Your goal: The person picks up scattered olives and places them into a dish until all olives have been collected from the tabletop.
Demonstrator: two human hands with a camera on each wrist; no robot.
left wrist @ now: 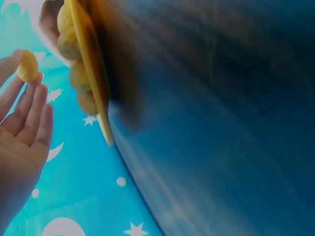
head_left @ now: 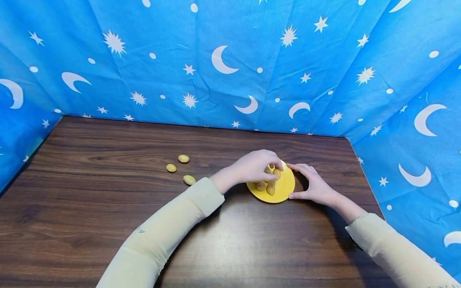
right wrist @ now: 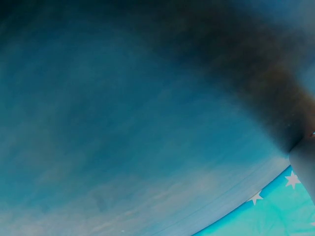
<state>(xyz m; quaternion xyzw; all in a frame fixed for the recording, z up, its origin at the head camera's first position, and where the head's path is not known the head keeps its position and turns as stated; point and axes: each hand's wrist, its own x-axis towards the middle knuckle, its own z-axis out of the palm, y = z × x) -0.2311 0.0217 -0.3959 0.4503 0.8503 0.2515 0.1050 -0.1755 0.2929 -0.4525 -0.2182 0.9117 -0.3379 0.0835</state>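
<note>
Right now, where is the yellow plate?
In the head view, the yellow plate sits right of centre on the wooden table, beneath the left hand, with the right hand at its right edge and walnut-like pieces on it.

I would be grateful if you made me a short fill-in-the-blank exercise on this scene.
The number of walnuts the left hand pinches is ____.
The right hand touches the rim of a plate coloured ____.
In the head view, ____ loose walnuts lie directly on the table.
The backdrop shows white stars, dots and crescent ____.
Missing words: one; yellow; three; moons.
</note>
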